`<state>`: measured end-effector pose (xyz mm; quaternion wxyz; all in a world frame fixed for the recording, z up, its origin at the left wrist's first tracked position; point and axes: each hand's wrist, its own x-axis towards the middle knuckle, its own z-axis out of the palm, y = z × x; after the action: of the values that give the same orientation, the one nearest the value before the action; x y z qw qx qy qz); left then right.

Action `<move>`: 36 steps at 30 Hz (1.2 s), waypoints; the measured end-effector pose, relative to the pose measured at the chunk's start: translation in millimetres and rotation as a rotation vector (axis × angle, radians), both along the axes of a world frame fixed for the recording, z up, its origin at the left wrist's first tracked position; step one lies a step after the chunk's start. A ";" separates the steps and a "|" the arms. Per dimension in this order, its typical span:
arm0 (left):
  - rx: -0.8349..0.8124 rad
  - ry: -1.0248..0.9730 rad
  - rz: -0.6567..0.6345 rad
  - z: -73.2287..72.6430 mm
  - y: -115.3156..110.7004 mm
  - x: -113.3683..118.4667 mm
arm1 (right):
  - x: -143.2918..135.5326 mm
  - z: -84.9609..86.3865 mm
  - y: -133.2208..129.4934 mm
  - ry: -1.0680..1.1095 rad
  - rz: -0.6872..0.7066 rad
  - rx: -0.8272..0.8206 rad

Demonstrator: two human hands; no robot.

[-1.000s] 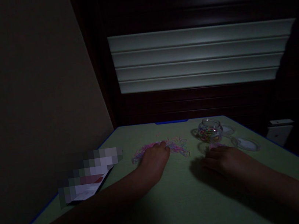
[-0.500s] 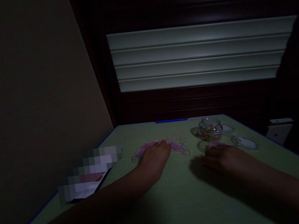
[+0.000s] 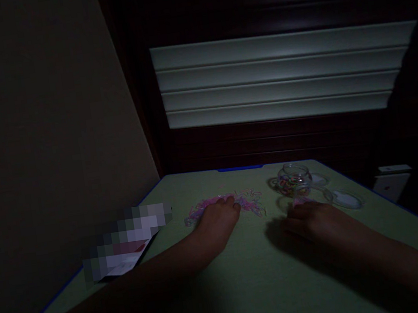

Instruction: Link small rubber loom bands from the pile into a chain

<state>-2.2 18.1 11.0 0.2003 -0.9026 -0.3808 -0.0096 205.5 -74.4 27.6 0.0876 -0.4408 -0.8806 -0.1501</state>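
A loose heap of pink and purple rubber bands (image 3: 252, 205) is spread on the table. My left hand (image 3: 218, 221) rests on its near side, fingers curled down into the bands, fingertips hidden. To the right, my right hand (image 3: 313, 220) is closed at the near side of a small clear jar (image 3: 317, 189) with pink bands in it. The hand covers much of this jar, so its exact grip is partly hidden. Just behind stands another open clear jar (image 3: 293, 180), upright, holding multicoloured bands.
Two round clear lids lie right of the jars, one lid (image 3: 347, 199) nearer and one lid (image 3: 318, 179) farther back. A blurred-out flat item (image 3: 128, 245) lies along the left edge of the green table (image 3: 250, 285). A wall and dark panelling border the table; white boxes (image 3: 392, 185) are beyond its right side.
The view has shifted very slightly. My left fingers have moved a little within the heap; my right hand stays by the small jar.
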 end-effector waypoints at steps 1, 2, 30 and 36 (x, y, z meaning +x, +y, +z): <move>0.000 0.003 0.001 0.2 -0.2 0.2 | -0.2 0.2 -0.1 -0.006 -0.001 -0.006; 0.000 0.006 0.004 0.3 -0.4 0.4 | -0.3 0.3 -0.1 -0.011 -0.003 -0.008; 0.079 -0.175 -0.165 0.1 -10.5 5.1 | 1.6 2.3 -1.8 0.011 -0.046 -0.010; -0.037 -0.307 -0.214 8.3 -30.8 10.4 | 1.7 4.4 -0.1 0.055 -0.068 -0.014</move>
<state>8.2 -12.7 19.3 0.1209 -0.9295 -0.3089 -0.1615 207.2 -74.6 32.0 0.1036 -0.4750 -0.8634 -0.1348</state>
